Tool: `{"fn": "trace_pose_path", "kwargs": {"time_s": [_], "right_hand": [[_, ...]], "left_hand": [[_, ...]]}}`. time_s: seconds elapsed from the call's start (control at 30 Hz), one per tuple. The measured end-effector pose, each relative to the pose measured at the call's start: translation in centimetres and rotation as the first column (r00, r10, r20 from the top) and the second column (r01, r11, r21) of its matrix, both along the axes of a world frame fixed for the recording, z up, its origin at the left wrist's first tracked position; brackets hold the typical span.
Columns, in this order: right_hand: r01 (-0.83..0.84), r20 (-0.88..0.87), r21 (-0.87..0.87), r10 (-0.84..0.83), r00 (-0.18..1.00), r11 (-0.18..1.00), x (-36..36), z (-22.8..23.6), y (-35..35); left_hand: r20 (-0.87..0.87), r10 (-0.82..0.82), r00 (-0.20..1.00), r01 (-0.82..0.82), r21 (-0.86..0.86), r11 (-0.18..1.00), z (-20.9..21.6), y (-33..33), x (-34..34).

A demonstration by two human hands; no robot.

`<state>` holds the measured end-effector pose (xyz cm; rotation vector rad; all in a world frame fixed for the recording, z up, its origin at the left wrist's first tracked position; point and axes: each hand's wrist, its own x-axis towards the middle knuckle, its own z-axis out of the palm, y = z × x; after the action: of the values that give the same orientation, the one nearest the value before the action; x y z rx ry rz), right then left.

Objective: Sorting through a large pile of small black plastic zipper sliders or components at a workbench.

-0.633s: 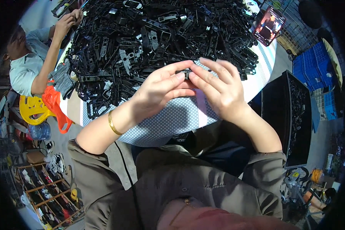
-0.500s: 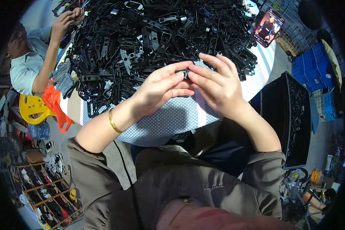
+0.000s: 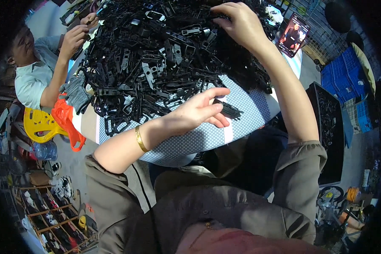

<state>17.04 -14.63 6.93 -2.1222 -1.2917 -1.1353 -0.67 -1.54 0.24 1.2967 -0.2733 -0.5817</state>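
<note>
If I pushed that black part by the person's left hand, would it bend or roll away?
The black part looks stiff: its long edge runs straight. It probably wouldn't roll, being long and angular instead of round. It's likely light, since it's slim next to the left hand.

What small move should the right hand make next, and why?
Probably pinch something from the pile of black parts: the right hand is over it, fingers apart, while the left hand is at a single black part.
</note>
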Motion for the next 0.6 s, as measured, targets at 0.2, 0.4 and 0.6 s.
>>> {"fn": "trace_pose_path", "kwargs": {"time_s": [0.2,0.4,0.6], "right_hand": [[0.241,-0.109,-0.272,-0.278,0.954,0.932,2.0,-0.2,1.9],[0.070,-0.155,0.065,-0.059,0.986,0.995,0.0,-1.1,-1.2],[-0.153,-0.630,0.194,0.242,0.738,0.969,-7.6,-3.5,-3.4]], "left_hand": [[0.019,-0.007,1.000,0.006,0.023,1.000,-0.4,0.3,0.0],[-0.079,0.080,0.994,-0.082,-0.026,0.996,-0.3,0.4,0.3],[-0.145,0.133,0.980,-0.147,-0.096,0.984,0.4,0.6,0.1]]}}
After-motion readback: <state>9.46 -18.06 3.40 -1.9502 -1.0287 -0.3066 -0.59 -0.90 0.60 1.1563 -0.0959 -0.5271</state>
